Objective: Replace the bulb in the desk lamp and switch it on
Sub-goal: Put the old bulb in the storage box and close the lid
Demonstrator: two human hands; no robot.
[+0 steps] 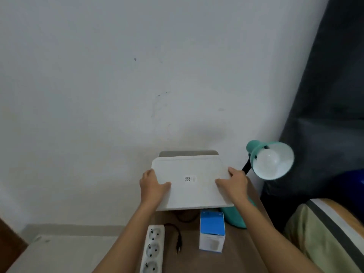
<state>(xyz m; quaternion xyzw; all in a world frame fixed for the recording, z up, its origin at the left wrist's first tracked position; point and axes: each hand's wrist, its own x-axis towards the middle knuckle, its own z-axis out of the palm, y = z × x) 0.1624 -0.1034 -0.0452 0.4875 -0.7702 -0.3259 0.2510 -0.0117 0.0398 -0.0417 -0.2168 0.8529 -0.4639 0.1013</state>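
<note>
Closest in, one white power strip [153, 251] with three sockets showing, plus one blue-and-white box [212, 231], print unreadable. Both hands, left hand [152, 187] and right hand [234, 184], each have a grip clamped on one white flat box [192, 182] with a small QR label. One teal desk lamp [269, 160], one bulb [268, 161] in its shade, stands on the tabletop [189, 261] at right.

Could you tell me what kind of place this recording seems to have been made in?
Probably a room in a home, perhaps a bedroom: a small brown table against a plain wall carries a teal desk lamp and a power strip, and striped bedding lies at the right.
</note>
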